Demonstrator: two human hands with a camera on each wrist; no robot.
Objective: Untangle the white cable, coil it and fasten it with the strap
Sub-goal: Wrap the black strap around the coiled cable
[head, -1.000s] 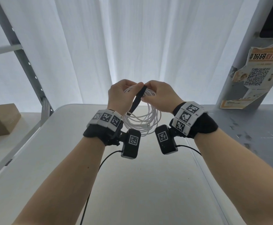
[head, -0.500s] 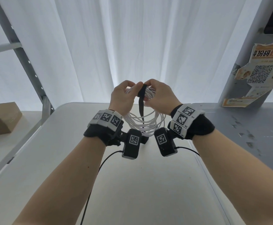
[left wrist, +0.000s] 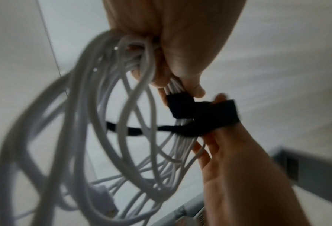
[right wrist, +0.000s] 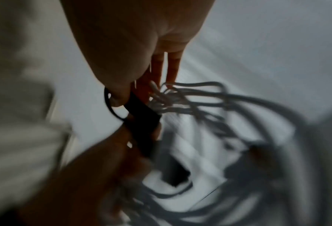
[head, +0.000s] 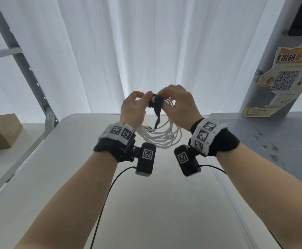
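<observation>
The white cable (head: 161, 136) hangs in several loops above the table, held up between both hands. My left hand (head: 135, 107) grips the top of the bundle (left wrist: 138, 61), thumb and fingers curled round it. A black strap (head: 157, 106) is wound partly round the bundle beside that grip, its loose tail (head: 157, 121) dangling through the loops. My right hand (head: 178, 103) pinches the strap (left wrist: 209, 113) and holds it against the cable strands (right wrist: 172, 97). A white plug (left wrist: 105, 198) hangs at the bottom of the coil in the left wrist view. The right wrist view is blurred.
A white table (head: 146, 203) lies below the hands. A grey mat (head: 272, 137) covers its right side. A cardboard box (head: 1, 132) sits at the left, by a metal rack frame (head: 29, 69). A pillar with a poster (head: 288, 79) stands at the right. White curtains hang behind.
The right hand has brought the strap over the top of the bundle, wrapping it further. The strap's tail, slanted earlier, now hangs shorter below the hands. Both hands stay raised.
</observation>
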